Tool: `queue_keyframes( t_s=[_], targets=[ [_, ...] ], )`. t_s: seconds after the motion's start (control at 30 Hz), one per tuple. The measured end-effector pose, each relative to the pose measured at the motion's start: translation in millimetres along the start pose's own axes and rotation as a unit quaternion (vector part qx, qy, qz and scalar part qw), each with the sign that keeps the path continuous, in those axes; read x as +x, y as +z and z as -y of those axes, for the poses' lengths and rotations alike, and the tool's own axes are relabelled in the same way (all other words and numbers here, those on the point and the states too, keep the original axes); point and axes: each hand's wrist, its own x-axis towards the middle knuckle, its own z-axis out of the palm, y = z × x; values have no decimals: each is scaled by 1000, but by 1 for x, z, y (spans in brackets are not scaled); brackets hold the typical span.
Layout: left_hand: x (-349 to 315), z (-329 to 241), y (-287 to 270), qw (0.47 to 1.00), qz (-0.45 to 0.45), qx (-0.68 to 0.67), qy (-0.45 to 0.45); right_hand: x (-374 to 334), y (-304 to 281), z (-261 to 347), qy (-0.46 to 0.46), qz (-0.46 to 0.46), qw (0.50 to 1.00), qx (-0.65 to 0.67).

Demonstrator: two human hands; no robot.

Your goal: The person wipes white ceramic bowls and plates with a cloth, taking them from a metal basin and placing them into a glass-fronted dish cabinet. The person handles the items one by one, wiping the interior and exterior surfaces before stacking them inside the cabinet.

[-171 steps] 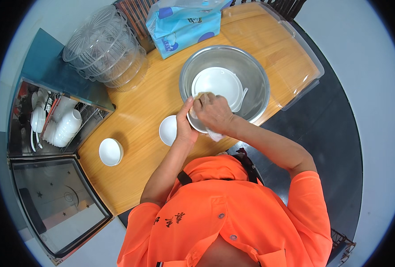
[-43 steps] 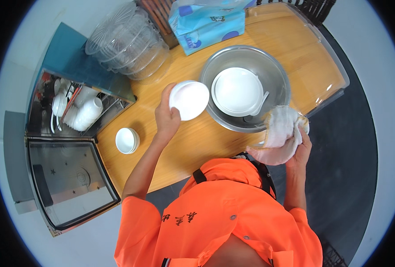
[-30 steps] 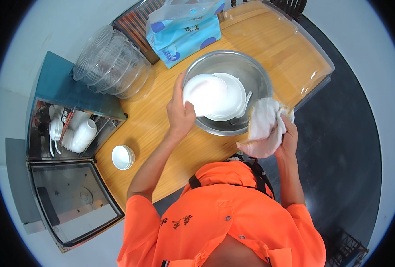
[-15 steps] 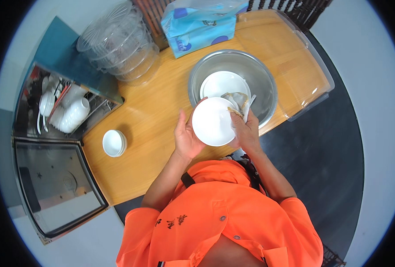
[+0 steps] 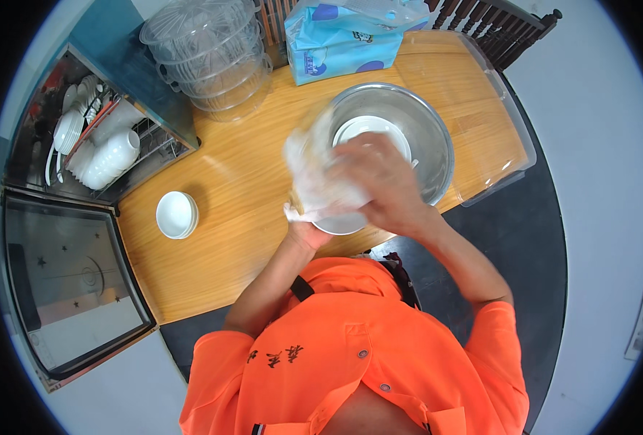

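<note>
My right hand, blurred by motion, grips a white cloth with tan patches. The cloth is spread over a white plate, whose near rim shows below it. Beneath the cloth, my left hand supports the plate from its left side; most of its fingers are hidden. Just beyond both hands stands a steel basin with white dishes inside. A small white handle-like piece beside them is partly covered by my right hand.
Stacked white bowls stand on the wooden table at left. A cabinet holding dishes and spoons has its door open. Clear stacked covers, a blue tissue pack and a transparent table cover lie farther back.
My right hand has swung the cloth leftward and unfolded it over the plate. Before, it was bunched at the plate's right edge. The whole view has shifted slightly.
</note>
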Motion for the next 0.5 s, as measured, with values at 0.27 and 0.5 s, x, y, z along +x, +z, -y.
queue_keyframes(
  t_s=[0.27,0.5],
  targets=[
    [1,-4,-8,996,-82,14,-18,-13,45,-9,-108,262,957,-70],
    [15,-10,10,978,-42,196,55,-1,75,-1,451,290,782,317]
  ],
)
